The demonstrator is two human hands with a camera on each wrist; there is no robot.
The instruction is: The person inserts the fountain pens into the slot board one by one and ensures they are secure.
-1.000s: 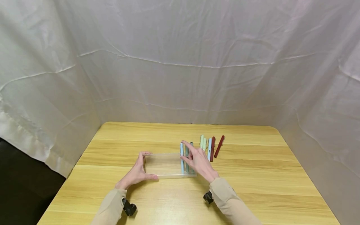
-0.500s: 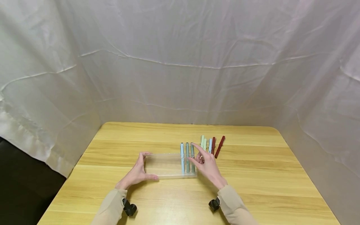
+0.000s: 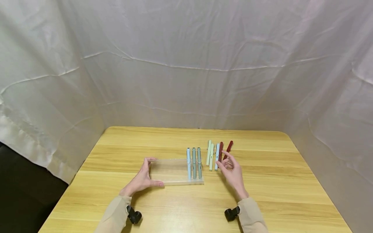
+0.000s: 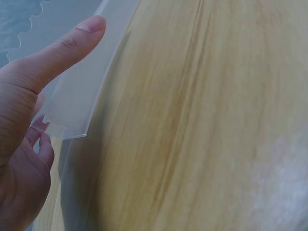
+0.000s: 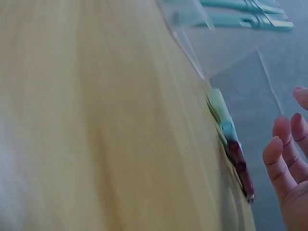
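My left hand (image 3: pixel 142 177) grips the left end of a clear plastic pen rack (image 3: pixel 177 183), thumb along the front and fingers behind. The left wrist view shows the rack's notched edge and the thumb (image 4: pixel 67 48) lying over it. At the rack's right end lie a light blue pen (image 3: pixel 188 161) and two grey-green pens (image 3: pixel 194 168), side by side. My right hand (image 3: pixel 233 173) hovers by the loose pens, thumb near a light blue pen (image 3: pixel 217 155) and index finger over a dark red pen (image 3: pixel 220 150). Nothing is between its parted fingers in the right wrist view.
Two pale green pens (image 3: pixel 211 158) lie just right of the rack. A second dark red pen (image 3: pixel 229 147) slants at the far right of the group, partly behind the right hand. White curtains (image 3: pixel 186 97) surround the wooden table (image 3: pixel 291 194) at the back and sides.
My right hand has left the pens in the rack and moved right to the loose pens. The light blue rack pen shifted slightly upright. The left hand keeps its place.
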